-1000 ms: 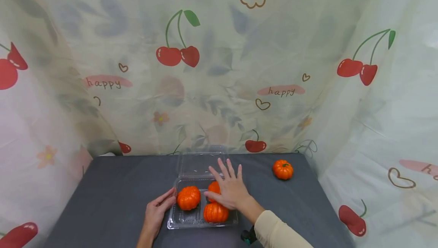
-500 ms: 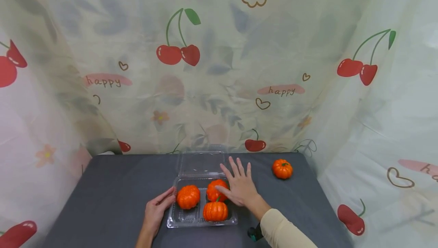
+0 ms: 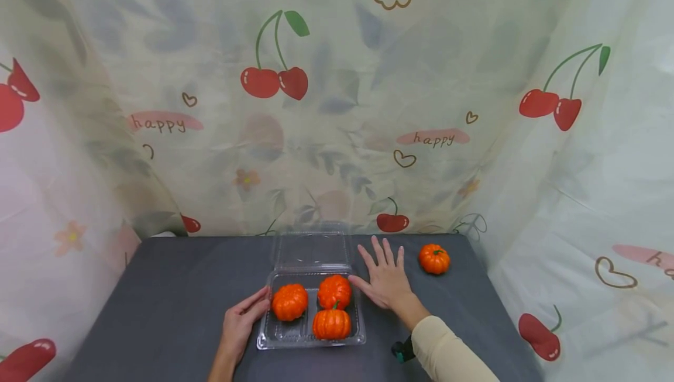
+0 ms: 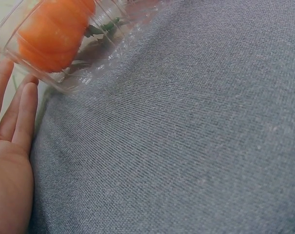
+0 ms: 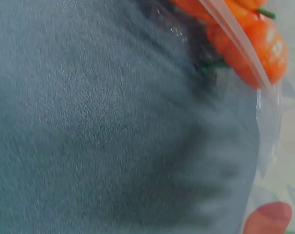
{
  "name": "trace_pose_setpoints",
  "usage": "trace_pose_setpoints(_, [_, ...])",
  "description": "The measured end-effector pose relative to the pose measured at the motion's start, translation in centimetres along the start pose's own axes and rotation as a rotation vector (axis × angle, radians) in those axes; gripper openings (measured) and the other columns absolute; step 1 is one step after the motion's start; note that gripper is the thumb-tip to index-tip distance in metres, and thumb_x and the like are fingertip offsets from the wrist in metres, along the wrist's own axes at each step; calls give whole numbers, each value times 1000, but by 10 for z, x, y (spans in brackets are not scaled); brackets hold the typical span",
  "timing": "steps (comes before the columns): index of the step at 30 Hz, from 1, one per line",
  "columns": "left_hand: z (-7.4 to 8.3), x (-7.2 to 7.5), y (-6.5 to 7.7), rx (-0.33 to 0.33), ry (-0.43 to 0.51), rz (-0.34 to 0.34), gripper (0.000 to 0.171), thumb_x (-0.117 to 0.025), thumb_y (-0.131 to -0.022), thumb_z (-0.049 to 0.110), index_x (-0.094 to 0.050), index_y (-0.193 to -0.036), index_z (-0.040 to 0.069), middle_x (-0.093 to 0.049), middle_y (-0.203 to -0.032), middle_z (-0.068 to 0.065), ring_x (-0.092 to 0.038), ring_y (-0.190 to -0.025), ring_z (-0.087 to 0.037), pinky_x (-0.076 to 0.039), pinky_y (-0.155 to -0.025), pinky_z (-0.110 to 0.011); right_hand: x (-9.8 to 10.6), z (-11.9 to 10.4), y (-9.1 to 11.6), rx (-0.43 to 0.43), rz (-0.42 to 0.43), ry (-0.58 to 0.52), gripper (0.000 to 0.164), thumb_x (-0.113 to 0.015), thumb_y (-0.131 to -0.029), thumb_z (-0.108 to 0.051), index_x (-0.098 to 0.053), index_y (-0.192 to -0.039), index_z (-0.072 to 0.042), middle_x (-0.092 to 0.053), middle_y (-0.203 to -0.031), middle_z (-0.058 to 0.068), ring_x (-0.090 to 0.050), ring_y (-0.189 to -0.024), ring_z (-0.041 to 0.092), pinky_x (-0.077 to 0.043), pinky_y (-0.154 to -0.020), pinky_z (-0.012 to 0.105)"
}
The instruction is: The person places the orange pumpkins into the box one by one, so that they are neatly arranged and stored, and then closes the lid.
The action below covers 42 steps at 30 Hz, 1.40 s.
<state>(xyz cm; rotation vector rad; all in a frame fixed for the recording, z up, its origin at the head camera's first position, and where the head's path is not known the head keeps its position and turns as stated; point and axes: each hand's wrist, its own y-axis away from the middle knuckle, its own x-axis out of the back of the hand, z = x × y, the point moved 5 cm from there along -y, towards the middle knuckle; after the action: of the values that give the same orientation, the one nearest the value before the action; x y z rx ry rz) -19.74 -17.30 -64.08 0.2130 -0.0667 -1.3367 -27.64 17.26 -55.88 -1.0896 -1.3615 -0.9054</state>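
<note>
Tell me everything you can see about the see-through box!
The box looks like clear, shiny plastic, its lid open at the back. It sits on the gray table, holding one orange pumpkin in its left part and two pumpkins in its right. The left hand seems to touch its left edge; whether the right hand touches it, I can't tell.

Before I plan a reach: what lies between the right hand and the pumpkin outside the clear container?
Bare dark tabletop lies between the right hand and that pumpkin; the head view shows it.
</note>
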Motion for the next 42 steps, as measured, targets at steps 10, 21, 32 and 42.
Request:
trace_pose_setpoints(10, [-1, 1, -4, -19, -4, 12, 49, -81, -87, 17, -68, -132, 3, -77, -109, 19, -71, -99, 6, -58, -84, -14, 0, 33, -5, -60, 31, -7, 89, -42, -92, -79, -27, -162, -28, -15, -172, 13, -13, -158, 44, -2, -123, 74])
trace_pose_setpoints(21, [-2, 2, -3, 19, -10, 11, 52, -83, -86, 22, -67, -133, 6, -77, -114, 14, -71, -100, 6, -57, -84, -14, 3, 73, 3, -151, 27, -58, 94, -49, -90, -79, -27, -162, -24, -12, -172, 17, -8, -157, 47, -2, -120, 78])
trace_pose_setpoints(32, [-3, 3, -3, -5, 6, 5, 51, -82, -86, 18, -67, -133, 3, -77, -108, 20, -71, -100, 6, -58, -84, -14, 6, 110, 12, -194, 44, -49, 97, -54, -89, -76, -29, -161, -17, -15, -169, 23, -12, -154, 53, 0, -118, 79])
trace_pose_setpoints(42, [-3, 3, -4, 16, -17, -2, 53, -83, -85, 22, -67, -133, 6, -76, -115, 15, -71, -100, 5, -58, -84, -16, 11, 133, 16, -248, -1, -88, 97, -63, -90, -67, -26, -162, -14, -13, -167, 28, -12, -152, 56, -8, -118, 79])
